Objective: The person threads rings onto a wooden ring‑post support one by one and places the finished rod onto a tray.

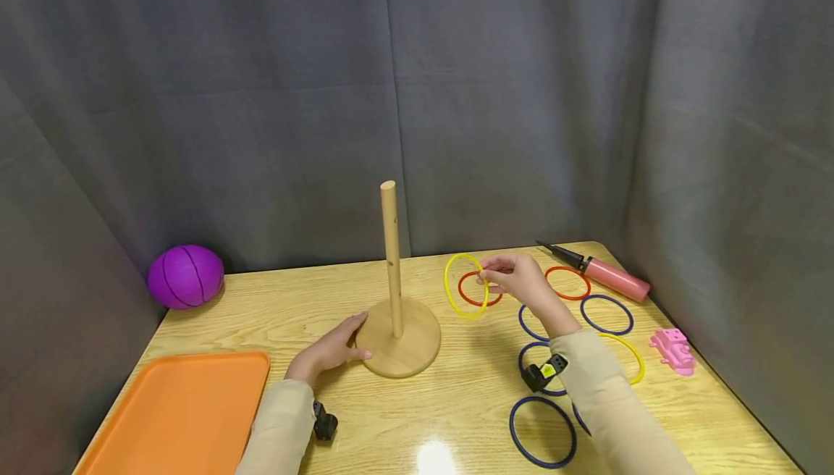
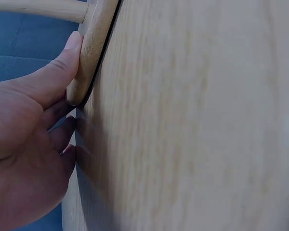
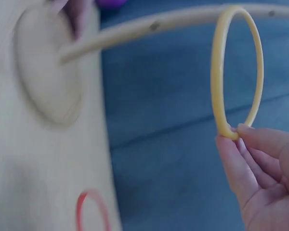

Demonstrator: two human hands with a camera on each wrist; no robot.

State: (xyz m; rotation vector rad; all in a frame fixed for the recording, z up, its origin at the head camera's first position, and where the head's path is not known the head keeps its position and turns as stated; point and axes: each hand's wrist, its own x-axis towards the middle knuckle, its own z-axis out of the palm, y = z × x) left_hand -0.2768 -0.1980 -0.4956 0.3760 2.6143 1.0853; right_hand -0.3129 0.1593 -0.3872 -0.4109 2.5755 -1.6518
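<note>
A yellow ring (image 3: 217, 72), pinched by the right hand (image 1: 517, 279), is up over the table (image 1: 449, 381) toward its far edge, right of the stand (image 1: 394, 301) the left hand (image 1: 331, 348) grips (a ball (image 1: 185, 276) sits at the far left corner).

In the 3 views, no lettering is showing legibly; a yellow patch (image 1: 547, 371) on the right-wrist camera (image 1: 534, 379) is appearing too small to read.

Nine rings (image 1: 446, 283); one stand (image 1: 395, 308), ball (image 1: 186, 276), tray (image 1: 182, 410), pump (image 1: 594, 268), toy (image 1: 674, 350)
</note>
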